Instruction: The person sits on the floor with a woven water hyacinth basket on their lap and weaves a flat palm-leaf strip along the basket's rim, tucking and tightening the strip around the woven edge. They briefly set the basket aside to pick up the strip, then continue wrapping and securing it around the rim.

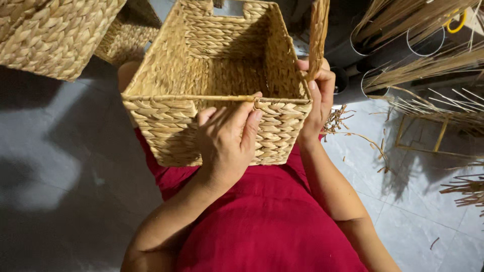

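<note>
A rectangular woven straw basket (pixel 166 121) rests on my lap, its open top facing me. My left hand (pixel 228 138) lies against its near wall, thumb and fingers pinching the rim by a thin straw strand (pixel 201 98) that runs along the top edge. My right hand (pixel 319 95) grips the basket's right corner and touches a braided straw strip (pixel 318 30) that rises upward from there. I wear a red garment (pixel 262 221).
Two more woven baskets (pixel 50 30) sit at the upper left on the grey tiled floor (pixel 65 176). Bundles of loose dry straw (pixel 428 65), dark pipes (pixel 383 55) and a small wire frame (pixel 428 138) lie at the right.
</note>
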